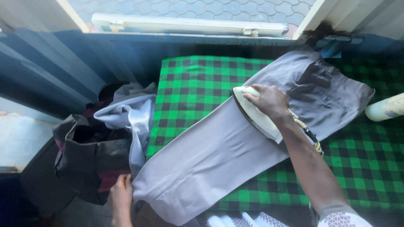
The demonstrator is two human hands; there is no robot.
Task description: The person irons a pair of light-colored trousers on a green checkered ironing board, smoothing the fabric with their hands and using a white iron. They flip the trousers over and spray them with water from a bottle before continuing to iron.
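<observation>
Grey trousers (219,151) lie spread diagonally across a table covered with a green and black checked cloth (189,84). My right hand (269,101) grips the handle of a white electric iron (252,115) that rests on the trousers near their middle. A braided cord (309,134) runs from the iron's back along my forearm. My left hand (121,193) pinches the trouser leg's hem at the table's lower left corner.
A heap of clothes, light grey (126,113) and dark (90,155), sits left of the table. A white bottle (385,108) lies at the right edge. A blue metal wall (63,63) and a window sill (189,25) run behind the table.
</observation>
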